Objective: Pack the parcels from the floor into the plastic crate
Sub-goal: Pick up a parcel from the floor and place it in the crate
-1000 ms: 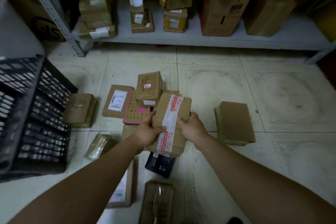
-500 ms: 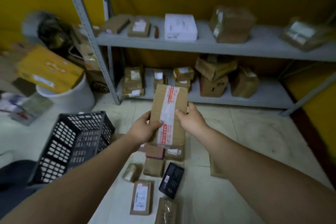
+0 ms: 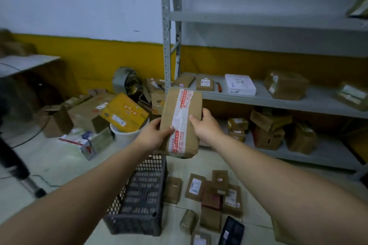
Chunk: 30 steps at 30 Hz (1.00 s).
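The grey metal shelving rack (image 3: 278,103) now fills the right of the frame and the black plastic lattice crate (image 3: 139,201) sits lower centre, the view having risen from the floor. The brown cardboard parcel with red-printed white tape (image 3: 182,121) has been lifted from the floor to mid-frame, just above the crate's far rim, so lowering it in looks next. The left hand (image 3: 154,135) and right hand (image 3: 206,126) clasp its two long sides.

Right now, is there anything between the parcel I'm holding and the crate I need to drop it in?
Nothing visible. The taped parcel is held in the air by the left hand and right hand, directly above the far end of the black crate. Your left forearm hides part of the crate's opening.
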Available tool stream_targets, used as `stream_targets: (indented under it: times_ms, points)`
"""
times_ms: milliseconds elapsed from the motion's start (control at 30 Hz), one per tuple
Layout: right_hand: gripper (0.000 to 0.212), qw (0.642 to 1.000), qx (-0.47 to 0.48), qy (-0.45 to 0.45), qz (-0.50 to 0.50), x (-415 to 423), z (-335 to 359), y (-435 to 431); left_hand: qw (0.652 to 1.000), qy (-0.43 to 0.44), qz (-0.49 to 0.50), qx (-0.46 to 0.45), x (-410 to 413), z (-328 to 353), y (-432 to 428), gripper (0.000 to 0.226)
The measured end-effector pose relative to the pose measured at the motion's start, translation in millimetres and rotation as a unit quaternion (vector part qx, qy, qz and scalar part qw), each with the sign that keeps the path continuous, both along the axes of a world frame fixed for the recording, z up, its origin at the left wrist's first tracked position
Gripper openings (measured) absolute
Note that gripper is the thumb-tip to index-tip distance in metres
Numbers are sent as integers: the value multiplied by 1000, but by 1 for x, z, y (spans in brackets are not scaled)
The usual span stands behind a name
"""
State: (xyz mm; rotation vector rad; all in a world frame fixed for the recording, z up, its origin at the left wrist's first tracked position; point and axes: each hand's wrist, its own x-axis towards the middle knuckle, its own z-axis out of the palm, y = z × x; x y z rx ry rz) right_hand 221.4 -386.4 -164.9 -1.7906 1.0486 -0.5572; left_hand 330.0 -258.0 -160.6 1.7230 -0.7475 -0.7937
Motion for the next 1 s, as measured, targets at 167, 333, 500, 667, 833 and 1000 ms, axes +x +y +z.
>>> stream_targets:
  times_ms: [167, 333, 500, 667, 833, 1000]
  points:
    - [54, 999, 10, -21, 37, 67, 22, 62, 999, -12, 32, -2, 59, 23, 63, 47]
    - [53, 998, 12, -21, 55, 113, 28, 70, 998, -19, 59, -1, 105, 26, 73, 60]
    - [55, 998, 24, -26, 54, 160, 4, 43, 998, 5, 55, 21, 147, 8, 47, 66]
    - [58, 996, 39, -8, 75, 220, -22, 2, 995, 35, 73, 52, 205, -13, 8, 64]
    - [52, 995, 66, 19, 77, 277, -48, -32, 994, 60, 66, 67, 260, -40, -25, 60]
    - [52, 994, 85, 47, 49, 328, -97, -54, 991, 88, 45, 85, 317, -90, -53, 54]
